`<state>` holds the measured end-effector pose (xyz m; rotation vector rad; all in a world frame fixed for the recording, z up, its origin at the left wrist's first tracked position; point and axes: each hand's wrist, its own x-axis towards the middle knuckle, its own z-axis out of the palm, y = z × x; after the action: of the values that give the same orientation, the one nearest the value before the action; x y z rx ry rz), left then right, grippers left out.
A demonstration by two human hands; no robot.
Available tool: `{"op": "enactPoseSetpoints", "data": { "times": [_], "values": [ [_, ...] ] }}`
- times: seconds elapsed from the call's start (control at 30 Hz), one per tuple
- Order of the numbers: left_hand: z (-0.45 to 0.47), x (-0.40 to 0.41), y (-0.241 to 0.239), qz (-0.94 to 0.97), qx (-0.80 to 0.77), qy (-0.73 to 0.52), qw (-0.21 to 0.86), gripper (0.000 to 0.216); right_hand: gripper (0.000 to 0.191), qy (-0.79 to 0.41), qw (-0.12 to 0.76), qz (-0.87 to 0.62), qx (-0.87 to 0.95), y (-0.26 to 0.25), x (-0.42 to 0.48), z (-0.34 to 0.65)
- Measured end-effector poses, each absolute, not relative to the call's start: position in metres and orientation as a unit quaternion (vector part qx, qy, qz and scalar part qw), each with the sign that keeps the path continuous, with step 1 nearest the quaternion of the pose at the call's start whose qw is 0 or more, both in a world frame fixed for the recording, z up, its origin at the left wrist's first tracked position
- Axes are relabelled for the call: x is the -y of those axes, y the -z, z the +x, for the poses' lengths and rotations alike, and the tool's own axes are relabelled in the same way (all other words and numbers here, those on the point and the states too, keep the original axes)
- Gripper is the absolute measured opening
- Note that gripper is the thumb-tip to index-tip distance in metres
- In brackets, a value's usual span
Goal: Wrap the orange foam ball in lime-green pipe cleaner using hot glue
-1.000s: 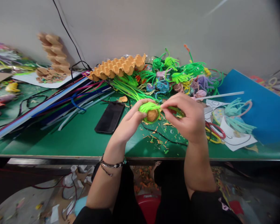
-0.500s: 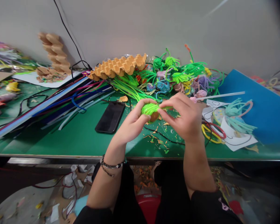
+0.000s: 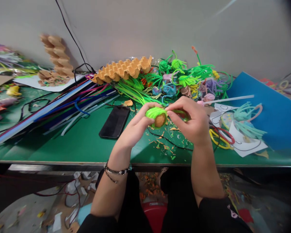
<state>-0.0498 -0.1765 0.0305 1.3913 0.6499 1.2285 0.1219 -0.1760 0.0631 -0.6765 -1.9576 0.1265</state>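
Between the thumb and fingers of my left hand (image 3: pixel 138 126) is a small brown egg-carton cup (image 3: pixel 160 120), its sides covered with bright green pipe cleaners (image 3: pixel 153 112). Its brown bottom or opening faces me; I cannot tell which. My right hand (image 3: pixel 192 121) pinches a green pipe cleaner (image 3: pixel 180 111) at the cup's right edge, thumb against forefinger. Part of that strand runs behind the right fingers and is hidden. Both hands hover above the green table (image 3: pixel 116 150), close to its front edge.
A black phone (image 3: pixel 114 122) lies left of my hands. Behind are an egg carton (image 3: pixel 123 69) and a heap of green pipe-cleaner pieces (image 3: pixel 184 69). Bundled pipe cleaners (image 3: pixel 63 106) lie left. Scissors (image 3: pixel 220 137), paper cutouts (image 3: pixel 248 145) and a blue board (image 3: pixel 266 113) are on the right.
The cup has turned in my left hand, so more of its brown face shows. My right fingers have shifted slightly, still pinching at its right edge.
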Motion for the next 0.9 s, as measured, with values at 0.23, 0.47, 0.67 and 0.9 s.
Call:
{"op": "enactPoseSetpoints", "data": {
  "times": [0.23, 0.47, 0.67, 0.9],
  "values": [
    [-0.044, 0.172, -0.033, 0.472, -0.224, -0.53, 0.668, 0.035, 0.008, -0.039, 0.508, -0.258, 0.821, -0.063, 0.174, 0.124],
    [-0.043, 0.174, -0.032, 0.456, -0.189, -0.558, 0.667, 0.031, 0.011, -0.015, 0.498, -0.239, 0.834, -0.063, 0.173, 0.123],
    [-0.038, 0.173, -0.03, 0.42, -0.178, -0.578, 0.677, 0.031, 0.013, -0.036, 0.498, -0.248, 0.83, -0.061, 0.172, 0.122],
    [-0.034, 0.179, -0.035, 0.423, -0.146, -0.601, 0.662, 0.036, 0.054, -0.12, 0.494, -0.271, 0.818, -0.054, 0.17, 0.123]
  ]
}}
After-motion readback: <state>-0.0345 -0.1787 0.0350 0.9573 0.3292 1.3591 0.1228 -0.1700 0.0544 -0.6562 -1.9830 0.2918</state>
